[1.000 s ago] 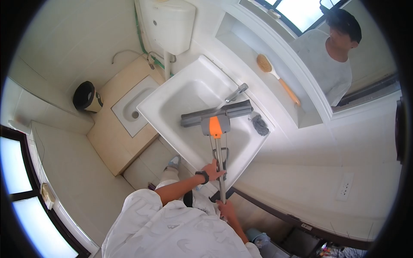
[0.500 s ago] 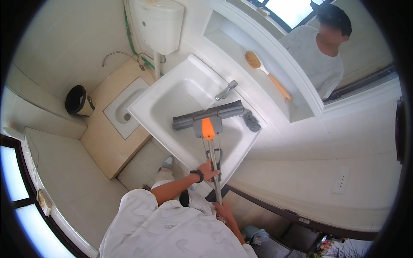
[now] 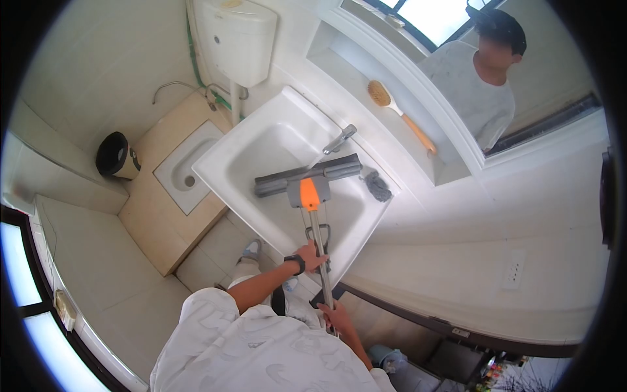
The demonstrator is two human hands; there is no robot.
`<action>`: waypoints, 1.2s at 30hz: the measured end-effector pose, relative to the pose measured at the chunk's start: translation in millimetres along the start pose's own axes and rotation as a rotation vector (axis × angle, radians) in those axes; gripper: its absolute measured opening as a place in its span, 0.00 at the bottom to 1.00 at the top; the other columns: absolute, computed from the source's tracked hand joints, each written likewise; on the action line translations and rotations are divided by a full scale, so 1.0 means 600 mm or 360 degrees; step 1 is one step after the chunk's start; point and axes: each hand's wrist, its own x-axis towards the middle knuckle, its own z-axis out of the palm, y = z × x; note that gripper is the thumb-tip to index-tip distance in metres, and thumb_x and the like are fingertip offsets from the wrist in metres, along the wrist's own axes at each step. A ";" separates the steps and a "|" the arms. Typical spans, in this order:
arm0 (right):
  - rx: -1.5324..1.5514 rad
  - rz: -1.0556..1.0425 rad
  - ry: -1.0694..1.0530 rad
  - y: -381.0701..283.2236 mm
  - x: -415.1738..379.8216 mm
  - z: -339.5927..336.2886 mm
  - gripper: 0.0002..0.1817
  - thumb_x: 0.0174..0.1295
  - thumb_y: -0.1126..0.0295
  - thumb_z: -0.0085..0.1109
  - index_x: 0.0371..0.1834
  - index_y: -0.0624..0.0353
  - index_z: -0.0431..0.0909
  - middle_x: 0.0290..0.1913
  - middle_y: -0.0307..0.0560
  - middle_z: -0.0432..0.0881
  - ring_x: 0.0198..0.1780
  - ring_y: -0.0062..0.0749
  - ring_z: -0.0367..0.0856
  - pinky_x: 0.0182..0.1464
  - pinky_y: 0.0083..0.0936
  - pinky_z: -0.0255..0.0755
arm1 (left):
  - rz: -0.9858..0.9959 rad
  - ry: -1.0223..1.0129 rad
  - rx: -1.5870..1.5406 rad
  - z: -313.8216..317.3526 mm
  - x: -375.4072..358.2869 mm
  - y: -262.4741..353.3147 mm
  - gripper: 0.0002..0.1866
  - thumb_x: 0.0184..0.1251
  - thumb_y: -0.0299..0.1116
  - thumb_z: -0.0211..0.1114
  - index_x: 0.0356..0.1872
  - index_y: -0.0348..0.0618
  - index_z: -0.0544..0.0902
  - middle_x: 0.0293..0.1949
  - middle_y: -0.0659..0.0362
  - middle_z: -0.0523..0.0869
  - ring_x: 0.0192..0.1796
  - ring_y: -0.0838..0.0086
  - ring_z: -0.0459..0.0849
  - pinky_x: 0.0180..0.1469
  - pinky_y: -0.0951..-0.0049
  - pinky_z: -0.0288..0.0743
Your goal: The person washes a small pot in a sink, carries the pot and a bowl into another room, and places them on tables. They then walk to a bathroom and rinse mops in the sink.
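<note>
A mop with a grey sponge head (image 3: pixel 274 185) and an orange joint (image 3: pixel 309 194) lies across the white sink (image 3: pixel 238 208). Its metal pole slants down toward my body. My left hand (image 3: pixel 309 255), with a black watch on the wrist, is closed on the pole by the black lever, at the sink's front edge. Lower down, my right hand (image 3: pixel 336 316) wraps round the same pole. The sponge sits below the chrome faucet (image 3: pixel 340 139); a pale streak, apparently water, runs from the spout onto it. A dark grey cloth (image 3: pixel 377 187) rests on the sink's right rim.
A wooden-handled brush (image 3: pixel 400 116) lies in the wall niche under the mirror, which reflects a person. To the left are a squat toilet (image 3: pixel 188 171), a black-rimmed bin (image 3: pixel 116 157) and a cistern (image 3: pixel 238 40). A dark-edged counter (image 3: pixel 418 318) stands at the lower right.
The mop head appears slightly further left and lower over the basin, with both hands still on the pole. The whole view has shifted slightly.
</note>
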 end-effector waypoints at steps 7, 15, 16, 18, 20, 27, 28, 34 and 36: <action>-0.0809 -0.0490 0.0767 0.024 0.013 0.032 0.23 0.61 0.51 0.65 0.33 0.64 0.77 0.23 0.53 0.78 0.24 0.39 0.77 0.31 0.40 0.71 | 0.0011 0.0042 -0.0010 0.000 -0.009 0.004 0.33 0.63 0.56 0.66 0.47 0.33 0.67 0.26 0.54 0.87 0.24 0.67 0.87 0.32 0.68 0.82; -0.0726 -0.0404 0.0709 0.035 -0.005 0.034 0.23 0.59 0.51 0.66 0.28 0.65 0.78 0.21 0.53 0.78 0.24 0.36 0.76 0.32 0.39 0.69 | 0.0048 0.0100 0.0360 -0.008 -0.048 0.005 0.37 0.59 0.68 0.62 0.46 0.39 0.70 0.32 0.50 0.87 0.29 0.61 0.88 0.36 0.64 0.80; -0.0704 -0.0376 0.0665 0.027 -0.012 0.035 0.23 0.59 0.51 0.66 0.29 0.65 0.78 0.21 0.52 0.78 0.25 0.35 0.76 0.32 0.38 0.69 | 0.0095 0.0190 0.0495 -0.010 -0.056 0.006 0.38 0.58 0.69 0.62 0.45 0.40 0.70 0.32 0.51 0.87 0.32 0.60 0.88 0.38 0.62 0.79; -0.0666 -0.0345 0.0635 0.024 -0.020 0.034 0.23 0.59 0.51 0.66 0.29 0.65 0.79 0.22 0.51 0.78 0.25 0.34 0.76 0.32 0.37 0.69 | 0.0154 0.0266 0.0643 -0.013 -0.067 0.005 0.38 0.57 0.70 0.62 0.45 0.40 0.71 0.31 0.51 0.86 0.35 0.58 0.87 0.40 0.59 0.78; -0.0609 -0.0308 0.0504 0.023 -0.026 0.032 0.23 0.59 0.50 0.66 0.30 0.63 0.79 0.22 0.48 0.78 0.26 0.33 0.76 0.33 0.35 0.69 | 0.0271 0.0244 0.0408 -0.019 -0.076 -0.006 0.38 0.57 0.71 0.63 0.45 0.40 0.71 0.31 0.51 0.85 0.39 0.54 0.86 0.41 0.57 0.77; -0.0590 -0.0225 0.0339 0.003 -0.052 0.038 0.23 0.59 0.49 0.66 0.30 0.62 0.80 0.22 0.45 0.78 0.27 0.29 0.76 0.34 0.33 0.70 | 0.0309 0.0280 0.0278 -0.043 -0.133 0.006 0.34 0.58 0.67 0.65 0.42 0.43 0.71 0.32 0.52 0.84 0.37 0.55 0.85 0.40 0.57 0.75; -0.0603 -0.0233 0.0286 -0.003 -0.056 0.041 0.24 0.59 0.48 0.65 0.31 0.63 0.80 0.23 0.47 0.78 0.27 0.32 0.76 0.34 0.34 0.70 | 0.0299 0.0296 0.0281 -0.048 -0.142 0.010 0.33 0.58 0.66 0.66 0.41 0.42 0.71 0.31 0.52 0.84 0.37 0.55 0.85 0.39 0.57 0.75; -0.0534 -0.0247 0.0087 0.003 -0.041 0.042 0.26 0.59 0.47 0.65 0.30 0.64 0.79 0.24 0.47 0.78 0.28 0.34 0.77 0.36 0.34 0.71 | 0.0336 0.0438 0.0358 -0.053 -0.149 -0.023 0.28 0.59 0.61 0.69 0.40 0.45 0.72 0.25 0.59 0.83 0.28 0.66 0.85 0.32 0.64 0.76; -0.0496 -0.0231 0.0036 -0.001 -0.037 0.043 0.26 0.60 0.47 0.64 0.31 0.64 0.79 0.24 0.45 0.78 0.28 0.34 0.77 0.36 0.33 0.70 | 0.0326 0.0484 0.0401 -0.054 -0.147 -0.039 0.24 0.65 0.56 0.66 0.40 0.46 0.72 0.24 0.60 0.84 0.28 0.68 0.85 0.32 0.65 0.77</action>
